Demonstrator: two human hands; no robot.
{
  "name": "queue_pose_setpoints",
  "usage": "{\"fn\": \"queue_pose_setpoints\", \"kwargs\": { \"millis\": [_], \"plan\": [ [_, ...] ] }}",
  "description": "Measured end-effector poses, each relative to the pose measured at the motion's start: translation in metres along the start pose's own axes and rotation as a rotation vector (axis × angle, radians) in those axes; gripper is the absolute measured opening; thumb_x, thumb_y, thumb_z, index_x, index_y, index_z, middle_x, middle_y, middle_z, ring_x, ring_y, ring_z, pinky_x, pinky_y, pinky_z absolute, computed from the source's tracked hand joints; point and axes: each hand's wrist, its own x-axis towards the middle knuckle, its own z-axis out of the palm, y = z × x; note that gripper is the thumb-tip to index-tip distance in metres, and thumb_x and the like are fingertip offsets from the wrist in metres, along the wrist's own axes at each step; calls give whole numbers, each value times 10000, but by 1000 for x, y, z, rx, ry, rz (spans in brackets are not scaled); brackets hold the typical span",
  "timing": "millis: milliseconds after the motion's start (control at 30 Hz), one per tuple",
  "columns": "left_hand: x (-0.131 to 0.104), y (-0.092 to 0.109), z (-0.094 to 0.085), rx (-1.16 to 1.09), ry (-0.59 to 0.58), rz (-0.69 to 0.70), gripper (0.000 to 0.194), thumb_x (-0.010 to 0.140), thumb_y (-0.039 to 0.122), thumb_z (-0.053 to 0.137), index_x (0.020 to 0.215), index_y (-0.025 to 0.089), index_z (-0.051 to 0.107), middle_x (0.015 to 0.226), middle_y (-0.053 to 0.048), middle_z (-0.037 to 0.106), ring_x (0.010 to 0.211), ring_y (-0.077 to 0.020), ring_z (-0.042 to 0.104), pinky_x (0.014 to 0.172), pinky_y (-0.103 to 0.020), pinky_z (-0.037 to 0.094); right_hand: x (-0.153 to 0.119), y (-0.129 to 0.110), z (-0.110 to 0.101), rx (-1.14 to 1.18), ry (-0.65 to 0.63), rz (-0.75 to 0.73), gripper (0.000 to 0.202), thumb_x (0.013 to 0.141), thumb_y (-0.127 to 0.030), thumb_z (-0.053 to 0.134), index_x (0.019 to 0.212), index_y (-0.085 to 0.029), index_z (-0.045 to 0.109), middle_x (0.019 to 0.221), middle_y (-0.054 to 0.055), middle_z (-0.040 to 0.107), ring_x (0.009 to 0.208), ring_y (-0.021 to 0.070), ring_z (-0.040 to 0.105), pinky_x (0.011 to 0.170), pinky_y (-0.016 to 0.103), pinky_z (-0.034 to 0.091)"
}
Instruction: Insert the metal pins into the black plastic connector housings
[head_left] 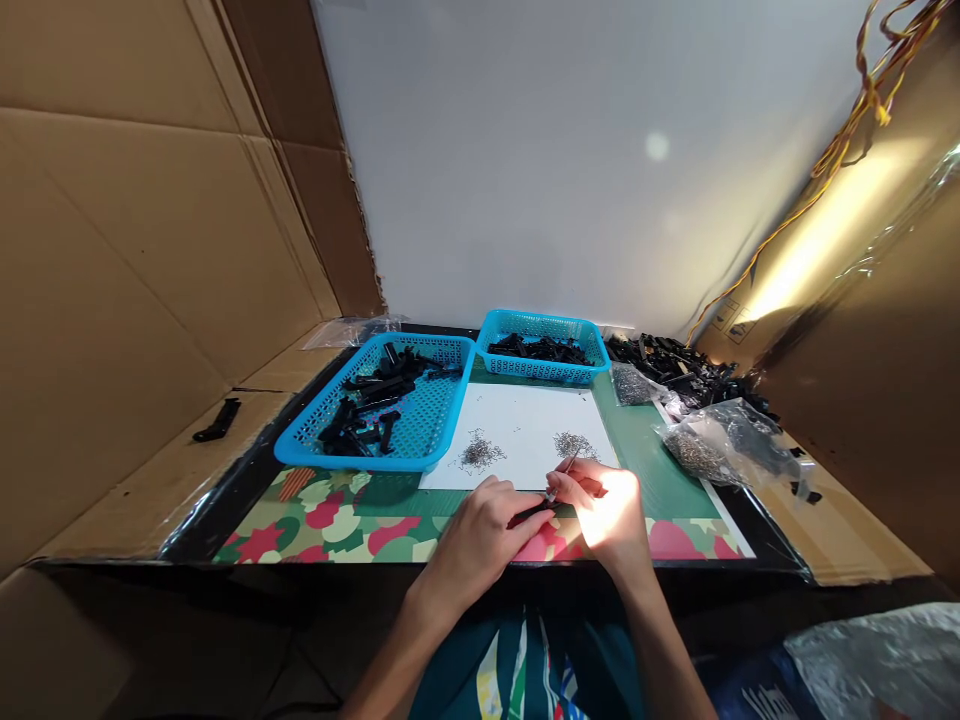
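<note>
My left hand (491, 525) is closed around a small black plastic part (534, 507), mostly hidden by the fingers. Pinched in my right hand (604, 505) is a thin metal tool that looks like tweezers (573, 463). Its lower end meets the black part where both hands come together, and the exact contact is too small to make out. Just beyond my right fingers lies a pile of tiny metal pieces (574, 444) on a white sheet (525, 415). A second, darker pile of tiny metal pieces (478, 452) rests on the sheet's left side.
A large blue basket (442, 425) with black plastic parts stands left; a smaller blue basket (547, 374) is behind the sheet. Black parts (675, 365) are heaped at back right, beside clear bags (701, 455) of small pieces. Cardboard walls (150, 250) flank the table. One black part (217, 420) lies far left.
</note>
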Motion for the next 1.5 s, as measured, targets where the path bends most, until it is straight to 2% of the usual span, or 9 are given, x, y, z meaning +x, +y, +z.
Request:
{"fn": "queue_pose_setpoints", "kwargs": {
  "millis": [233,433,667,833,1033,1200,1300,1400,1500],
  "plan": [
    [1,1,-1,-14,6,21,224,1014,274,623,866,221,783,727,-36,672,756,-206,587,726,-312,410,-6,-19,-1,-86,-15,-72,318,941,-344,644,651,-215,659,631,4,642,606,161,588,577,260,471],
    [1,1,-1,-47,17,-2,183,987,257,654,881,235,802,730,-36,686,778,-216,611,720,-314,428,-13,-10,6,-51,16,-82,344,958,-356,638,652,-199,623,604,-10,572,596,152,552,563,257,439],
    [-1,0,0,-148,206,20,171,969,278,706,1123,256,779,1026,-37,797,910,-236,700,848,-348,524,-5,-2,-14,-64,332,-118,329,1046,-416,483,1075,-169,698,906,82,726,850,233,679,755,314,524],
    [-2,2,-2,-157,351,59,200,979,261,691,1159,243,776,1095,-60,807,984,-235,731,918,-350,547,3,3,-29,-51,-9,-88,316,1006,-450,580,1063,-173,722,943,80,748,877,237,703,775,319,541],
    [-4,4,-8,-229,390,-55,185,967,303,709,1123,264,802,1094,-43,809,922,-211,731,834,-299,556,16,5,-34,17,-138,-88,275,925,-407,688,1055,-169,734,865,60,742,780,209,688,701,303,547],
    [-5,3,-9,-309,414,-152,210,975,382,698,1106,259,807,1031,-27,806,860,-188,717,788,-275,551,36,-6,-44,-1,-339,-51,213,893,-365,726,1017,-193,740,911,54,752,849,209,702,760,308,551],
    [-5,5,-14,-290,479,-97,256,1003,338,657,1224,260,760,1042,-21,793,867,-173,709,819,-267,553,58,-14,-53,0,-369,-41,228,843,-401,772,900,-186,725,839,51,735,778,201,682,707,307,530],
    [-4,5,-31,-150,585,8,236,1025,274,607,1221,235,735,1118,-35,776,853,-157,697,807,-262,542,95,-17,-66,-61,-243,-121,309,801,-474,784,904,-187,730,793,46,720,717,196,651,648,304,488],
    [2,-4,-65,160,662,0,183,1033,248,569,1079,206,742,1073,-55,783,921,-197,710,833,-304,510,139,-13,-78,-304,-45,-249,362,764,-523,768,864,-176,748,755,56,715,643,189,592,588,304,426]
  ]
}}
